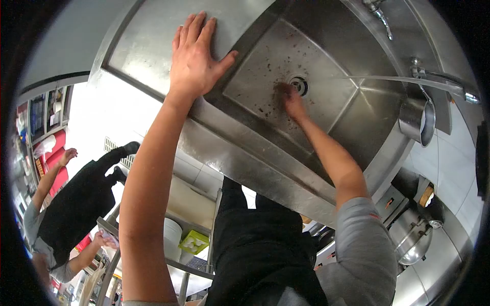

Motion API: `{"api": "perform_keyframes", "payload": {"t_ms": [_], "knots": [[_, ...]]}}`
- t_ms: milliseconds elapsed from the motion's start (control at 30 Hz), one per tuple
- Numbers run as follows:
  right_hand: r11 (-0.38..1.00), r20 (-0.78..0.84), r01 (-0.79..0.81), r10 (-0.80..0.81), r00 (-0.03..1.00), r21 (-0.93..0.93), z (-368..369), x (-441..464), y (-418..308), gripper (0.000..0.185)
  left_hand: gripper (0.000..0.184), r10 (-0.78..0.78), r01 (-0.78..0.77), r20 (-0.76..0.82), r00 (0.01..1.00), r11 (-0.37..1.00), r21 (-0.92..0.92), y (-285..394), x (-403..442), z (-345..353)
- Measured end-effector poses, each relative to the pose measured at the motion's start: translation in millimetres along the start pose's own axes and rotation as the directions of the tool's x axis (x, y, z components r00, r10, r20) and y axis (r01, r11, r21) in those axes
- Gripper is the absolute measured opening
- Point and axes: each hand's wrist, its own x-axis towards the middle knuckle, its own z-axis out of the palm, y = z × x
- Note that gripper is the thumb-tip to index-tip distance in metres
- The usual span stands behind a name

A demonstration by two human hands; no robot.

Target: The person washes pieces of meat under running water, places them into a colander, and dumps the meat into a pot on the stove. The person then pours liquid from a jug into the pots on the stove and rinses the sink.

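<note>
Flat on the steel counter (148, 38) beside the sink lies my left hand (196, 64), fingers spread, holding nothing. My right hand (293, 104) reaches down into the steel sink (326, 66), close to the drain (299, 85). Its fingers are bent around something brown and blurred (282, 91), too smeared to name. Dark bits of residue (268, 109) are scattered over the sink floor around the drain.
A faucet (380, 20) and a long spout (439, 84) are at the sink's far right. A metal pot (417, 120) hangs by its corner. Another person (76, 204) in a black apron stands at the left. Below are a green basket (194, 242) and a white bucket (172, 237).
</note>
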Motion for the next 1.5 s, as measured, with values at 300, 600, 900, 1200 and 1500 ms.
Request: {"api": "perform_keyframes", "payload": {"t_ms": [300,600,900,1200,1500], "knots": [[0.596,0.247,0.501,-0.458,0.854,-0.627,40,43,12,0.061,0.075,-0.016,0.016,0.017,1.0,1.0,0.014,3,0,-4],[0.971,-0.412,-0.226,0.237,0.88,0.076,-113,57,38,0.035,0.075,-0.028,0.029,0.036,0.999,0.999,-0.016,2,1,-5],[0.479,0.004,-0.12,0.235,0.972,0.87,-187,-16,-101,0.018,0.075,-0.071,0.074,0.053,0.996,0.997,-0.038,4,2,-10],[0.878,-0.042,0.159,-0.158,0.987,0.452,-318,-143,-374,0.057,0.078,-0.11,0.114,0.076,0.991,0.992,-0.055,6,2,-16],[0.537,-0.196,0.17,-0.008,0.98,0.827,-306,-96,-412,0.06,0.078,-0.094,0.098,0.043,0.995,0.991,-0.093,4,0,-13]]}}
